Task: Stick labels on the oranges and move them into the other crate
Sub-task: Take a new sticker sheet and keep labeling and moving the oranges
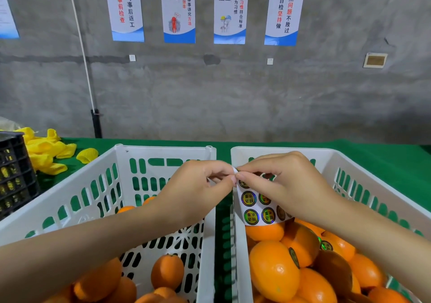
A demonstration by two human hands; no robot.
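Note:
Two white slotted crates stand side by side on a green table. The left crate [98, 186] holds several unlabelled oranges [167, 271] near its front. The right crate [373, 186] is piled with oranges [272, 270], some bearing round dark labels. Above the gap between the crates, my right hand [286, 186] holds a white label sheet [255, 209] with round green-gold stickers hanging down. My left hand [198, 186] pinches the sheet's top edge, fingertips touching those of the right hand. Whether a sticker is lifted I cannot tell.
A black crate [14, 174] stands at the far left edge of the table. Yellow foam fruit nets [46, 153] lie in a heap behind it. A grey concrete wall with posters rises behind the table [384, 160].

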